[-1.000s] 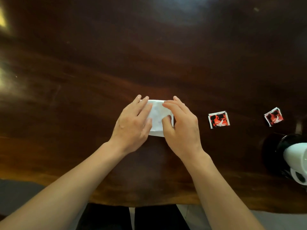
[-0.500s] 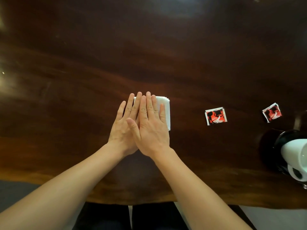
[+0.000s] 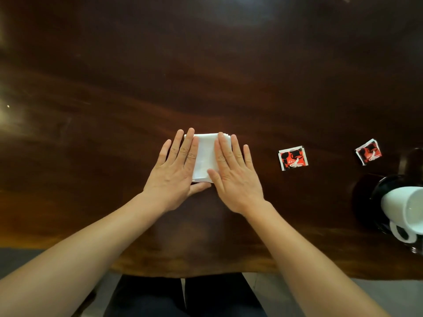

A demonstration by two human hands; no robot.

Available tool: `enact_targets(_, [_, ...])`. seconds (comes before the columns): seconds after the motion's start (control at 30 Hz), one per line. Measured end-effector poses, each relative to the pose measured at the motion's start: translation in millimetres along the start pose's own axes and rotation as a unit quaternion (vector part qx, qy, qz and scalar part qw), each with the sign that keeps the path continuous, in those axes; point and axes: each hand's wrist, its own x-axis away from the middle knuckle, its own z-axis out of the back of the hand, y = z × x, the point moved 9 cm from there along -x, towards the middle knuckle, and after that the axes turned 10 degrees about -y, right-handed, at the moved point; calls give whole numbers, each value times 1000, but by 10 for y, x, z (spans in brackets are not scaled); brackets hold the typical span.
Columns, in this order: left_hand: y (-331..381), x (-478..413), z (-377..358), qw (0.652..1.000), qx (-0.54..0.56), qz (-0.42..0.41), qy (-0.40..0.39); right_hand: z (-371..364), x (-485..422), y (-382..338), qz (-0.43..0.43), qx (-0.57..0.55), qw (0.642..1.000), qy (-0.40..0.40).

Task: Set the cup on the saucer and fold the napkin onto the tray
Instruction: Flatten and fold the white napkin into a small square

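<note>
A folded white napkin (image 3: pixel 205 154) lies flat on the dark wooden table (image 3: pixel 206 76), straight in front of me. My left hand (image 3: pixel 175 172) rests palm down on its left side, fingers spread. My right hand (image 3: pixel 235 177) lies flat on its right side, so only a middle strip of napkin shows between them. At the far right edge a white cup (image 3: pixel 404 207) sits tilted on a black saucer (image 3: pixel 380 191), its mouth facing right. No tray is in view.
Two red, black and white sachets lie right of the napkin: one sachet (image 3: pixel 293 158) nearer and another sachet (image 3: pixel 368 152) close to the cup. The table's front edge runs just above my lap.
My hands, stacked together on the napkin half a second ago, have slid apart to its left and right sides. The napkin looks flatter than one second ago.
</note>
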Motion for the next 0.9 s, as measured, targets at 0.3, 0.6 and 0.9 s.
enact_targets(0.3, [-170,79,235,995,25,-94,-6,243,50,154,79,-16,991,-103])
enact_targets(0.6, [-314,-38,557,950,308,-31,-34,716,-164,209,-33,-190,981,24])
enact_targets(0.9, [113,29,623,993,106,-47,12,696,-105,296,-109,-302,943,81])
